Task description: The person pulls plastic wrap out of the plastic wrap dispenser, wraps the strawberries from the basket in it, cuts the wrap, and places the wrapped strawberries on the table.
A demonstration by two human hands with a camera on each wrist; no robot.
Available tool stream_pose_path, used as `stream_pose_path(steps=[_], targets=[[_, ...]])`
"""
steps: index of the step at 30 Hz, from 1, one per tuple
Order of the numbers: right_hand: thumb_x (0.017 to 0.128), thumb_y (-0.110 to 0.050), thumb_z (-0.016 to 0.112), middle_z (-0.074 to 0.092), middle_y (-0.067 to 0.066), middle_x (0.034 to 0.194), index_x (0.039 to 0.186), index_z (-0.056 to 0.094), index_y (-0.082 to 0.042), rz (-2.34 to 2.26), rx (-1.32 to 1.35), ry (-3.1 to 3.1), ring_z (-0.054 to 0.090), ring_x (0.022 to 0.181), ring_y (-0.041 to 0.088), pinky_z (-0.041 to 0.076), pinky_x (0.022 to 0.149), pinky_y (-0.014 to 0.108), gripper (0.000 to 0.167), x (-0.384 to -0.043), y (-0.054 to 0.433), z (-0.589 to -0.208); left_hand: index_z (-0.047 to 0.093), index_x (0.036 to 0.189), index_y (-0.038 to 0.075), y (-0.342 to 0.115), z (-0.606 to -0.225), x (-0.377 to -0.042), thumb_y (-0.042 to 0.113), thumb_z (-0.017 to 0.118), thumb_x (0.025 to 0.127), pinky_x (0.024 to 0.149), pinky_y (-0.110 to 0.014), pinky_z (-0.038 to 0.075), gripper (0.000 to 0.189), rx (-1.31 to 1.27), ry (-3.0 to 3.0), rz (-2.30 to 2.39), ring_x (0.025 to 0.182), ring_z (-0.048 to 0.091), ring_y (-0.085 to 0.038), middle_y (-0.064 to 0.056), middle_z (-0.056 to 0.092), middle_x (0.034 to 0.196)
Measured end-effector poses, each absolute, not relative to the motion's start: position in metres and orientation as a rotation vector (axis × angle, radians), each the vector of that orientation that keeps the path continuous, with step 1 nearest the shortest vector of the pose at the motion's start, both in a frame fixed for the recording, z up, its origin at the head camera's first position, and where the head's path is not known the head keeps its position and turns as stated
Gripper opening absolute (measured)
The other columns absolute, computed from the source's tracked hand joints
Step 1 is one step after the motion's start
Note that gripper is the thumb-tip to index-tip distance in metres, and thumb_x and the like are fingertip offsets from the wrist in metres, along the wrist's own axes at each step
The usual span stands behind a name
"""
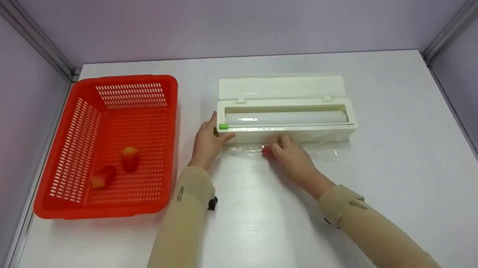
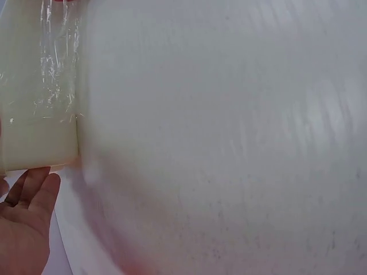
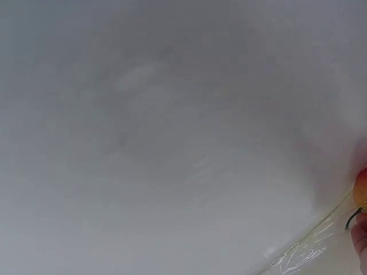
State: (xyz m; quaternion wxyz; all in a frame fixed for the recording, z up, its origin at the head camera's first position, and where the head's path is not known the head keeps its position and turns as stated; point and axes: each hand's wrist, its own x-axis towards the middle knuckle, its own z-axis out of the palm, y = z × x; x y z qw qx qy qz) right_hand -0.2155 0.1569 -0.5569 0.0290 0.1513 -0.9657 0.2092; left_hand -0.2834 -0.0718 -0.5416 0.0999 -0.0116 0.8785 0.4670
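A white cling film box [image 1: 286, 136] lies with its lid [image 1: 281, 87] swung back, showing the film roll [image 1: 286, 117] inside. Clear film [image 2: 60, 63] hangs down its front and reaches the table. My left hand [image 1: 208, 144] grips the box's left end, thumb on the front and fingers along the end; the left wrist view shows these fingers against it. In front of the box, my right hand [image 1: 292, 160] holds a small red-and-yellow fruit [image 3: 361, 190] with a dark stem, at the film. The fingers hide most of the fruit in the head view.
A red slotted plastic basket [image 1: 171, 148] stands on the left of the white table [image 1: 255, 248]. Two red-and-orange pieces, one on the right [image 1: 130, 158] and one on the left [image 1: 104, 177], lie in it. Pale panels [image 1: 223, 19] enclose the back and sides.
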Motion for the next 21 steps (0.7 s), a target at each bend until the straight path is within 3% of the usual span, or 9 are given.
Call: stream_pose_path(steps=[2, 7, 15, 21], targets=[[0.091, -0.011, 0.055, 0.048, 0.014, 0.098, 0.093, 0.05, -0.004, 0.341, 0.635, -2.857, 0.053, 0.085, 0.033, 0.049, 0.069, 0.044, 0.009, -0.214, 0.157, -0.556, 0.019, 0.148, 0.014, -0.072, -0.542, -0.283, 0.034, 0.071, 0.078, 0.091, -0.031, 0.044, 0.089, -0.017, 2.612, 1.375, 0.094, 0.045, -0.018, -0.011, 0.051, 0.111], [0.084, -0.016, 0.067, 0.053, 0.009, 0.089, 0.089, 0.054, -0.006, 0.201, 0.677, -2.641, 0.055, 0.086, 0.029, 0.049, 0.073, 0.041, 0.017, -0.217, 0.149, -0.547, 0.021, 0.147, 0.012, -0.073, -0.543, -0.284, 0.036, 0.07, 0.078, 0.088, -0.031, 0.043, 0.088, -0.006, 2.621, 1.376, 0.088, 0.043, -0.017, -0.01, 0.051, 0.104], [0.088, -0.002, 0.057, 0.062, 0.008, 0.096, 0.1, 0.062, -0.003, 0.49, 0.809, -2.666, 0.059, 0.091, 0.025, 0.051, 0.081, 0.034, 0.014, -0.252, 0.099, -0.503, 0.026, 0.146, 0.015, -0.073, -0.545, -0.284, 0.033, 0.071, 0.078, 0.088, -0.03, 0.043, 0.084, 0.008, 2.636, 1.449, 0.088, 0.045, -0.016, -0.009, 0.052, 0.101], [0.085, 0.003, 0.056, 0.063, 0.01, 0.103, 0.105, 0.063, -0.001, 0.391, 0.934, -2.769, 0.06, 0.098, 0.026, 0.052, 0.083, 0.036, 0.022, -0.269, 0.062, -0.493, 0.032, 0.144, 0.024, -0.072, -0.547, -0.281, 0.019, 0.058, 0.091, 0.086, -0.028, 0.041, 0.06, -0.017, 2.556, 1.529, 0.092, 0.047, -0.017, -0.005, 0.05, 0.101]])
